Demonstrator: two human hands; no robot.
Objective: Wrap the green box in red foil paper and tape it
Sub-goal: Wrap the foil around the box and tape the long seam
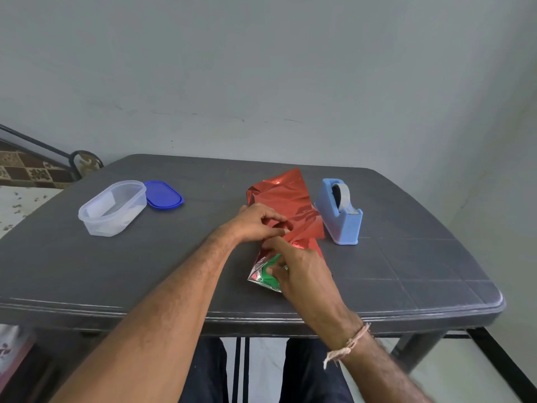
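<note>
The dark grey surface carries a clear oval tub at its left, a blue lid just behind it, crumpled red foil paper mid-table, and a blue tape dispenser just beside the foil's right edge.

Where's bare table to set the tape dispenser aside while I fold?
Bare table: the stretch between the clear container and the foil, and the near right corner in front of the tape dispenser. Crowded: the dispenser sits close beside the foil.

Soft, even light, a bit dim. No hard shadows. Bright shine on red foil paper. Curved table edges. Blurry below near edge.
</note>
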